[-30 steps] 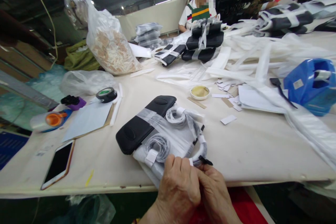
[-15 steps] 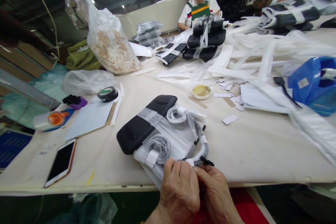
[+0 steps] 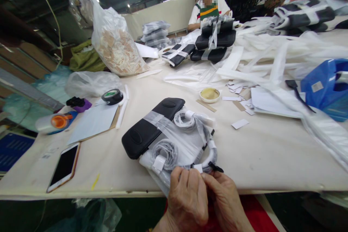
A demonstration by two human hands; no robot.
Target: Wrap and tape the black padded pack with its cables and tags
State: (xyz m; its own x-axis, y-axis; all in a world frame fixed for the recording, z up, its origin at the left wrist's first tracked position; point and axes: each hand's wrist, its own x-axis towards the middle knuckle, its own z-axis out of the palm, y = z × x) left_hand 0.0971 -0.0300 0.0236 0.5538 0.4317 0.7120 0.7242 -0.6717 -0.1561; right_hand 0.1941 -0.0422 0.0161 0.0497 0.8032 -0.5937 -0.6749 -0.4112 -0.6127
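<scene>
A black leather-look bag (image 3: 144,130) lies folded near the table's front edge, a clear plastic band around its middle. On its pale padded side sit two coiled straps in film, a near coil (image 3: 170,152) and a far coil (image 3: 182,122). A film-wrapped handle (image 3: 213,154) curves along the right side, with a white tag (image 3: 198,168) and a black strip (image 3: 216,167) at its near end. There my left hand (image 3: 187,197) is closed, fingers curled. Beside it my right hand (image 3: 227,197) pinches, thumb against the left fingers. What the fingertips hold is hidden.
To the left lie a phone (image 3: 63,168), paper sheets (image 3: 94,123) and black tape (image 3: 112,96). Beyond the bag are a shallow dish (image 3: 209,95) and paper slips (image 3: 240,124). A blue container (image 3: 322,88) stands right. Across the table sits a person (image 3: 208,9) behind stacked black bags (image 3: 214,40).
The whole view has shifted slightly. Both hands stay together at the near end of the wrapped handle, with hardly any finger movement. The bag keeps its place.
</scene>
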